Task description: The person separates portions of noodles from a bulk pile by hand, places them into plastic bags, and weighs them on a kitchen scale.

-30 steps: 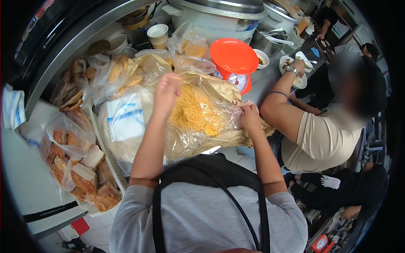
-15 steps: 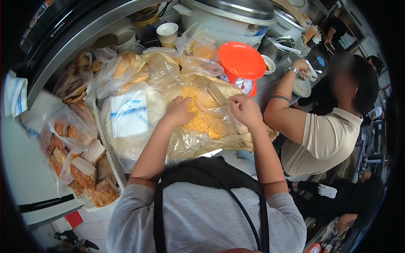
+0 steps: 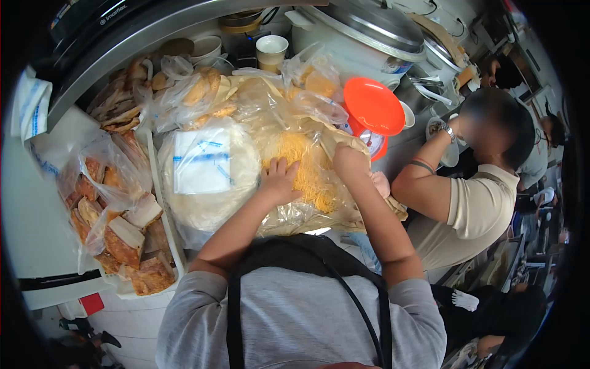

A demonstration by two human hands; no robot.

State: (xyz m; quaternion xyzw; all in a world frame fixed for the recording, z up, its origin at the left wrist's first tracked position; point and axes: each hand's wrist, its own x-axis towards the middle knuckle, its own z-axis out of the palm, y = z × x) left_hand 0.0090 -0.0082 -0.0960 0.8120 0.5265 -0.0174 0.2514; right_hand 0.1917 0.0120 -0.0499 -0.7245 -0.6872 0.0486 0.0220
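Thin yellow noodles lie in a clear plastic bag with brown paper around it. My left hand rests flat on the near left side of the noodles, its fingers spread. At the right of the noodles, my right hand is closed around the edge of the plastic bag; its fingertips are partly hidden. Left of my left hand sits a bag of round white wrappers with a folded white-and-blue plastic packet on top.
A red kitchen scale stands beyond my right hand. A basket of roasted meat chunks is at the left. Rice cooker and paper cup stand behind. A co-worker in beige sits close on the right.
My left hand has flattened onto the noodles. My right hand has closed on the bag's edge, and plastic covers more of the noodles. The co-worker's hand has risen toward their head.
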